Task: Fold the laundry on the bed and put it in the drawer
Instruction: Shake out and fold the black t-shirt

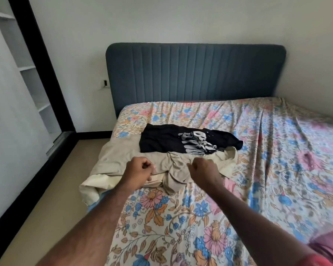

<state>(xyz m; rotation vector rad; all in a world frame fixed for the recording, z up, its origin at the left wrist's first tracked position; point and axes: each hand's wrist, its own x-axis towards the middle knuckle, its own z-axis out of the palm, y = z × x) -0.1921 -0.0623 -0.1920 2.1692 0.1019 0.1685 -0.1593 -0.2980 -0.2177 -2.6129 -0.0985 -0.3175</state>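
My left hand [140, 170] and right hand [204, 169] curled over beige garment [135, 162]; whether pinching cloth, cannot tell. Soft, limp, light: take by corners. Black shirt [161, 141] just beyond.

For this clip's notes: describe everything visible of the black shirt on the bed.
The black shirt is a dark, soft-looking garment with a pale grey-white skeleton print on its right half. It lies roughly flat, a little rumpled, not yet neatly folded, on the left part of the floral bedsheet. Its near edge overlaps the crumpled beige garment. Neither hand touches it.
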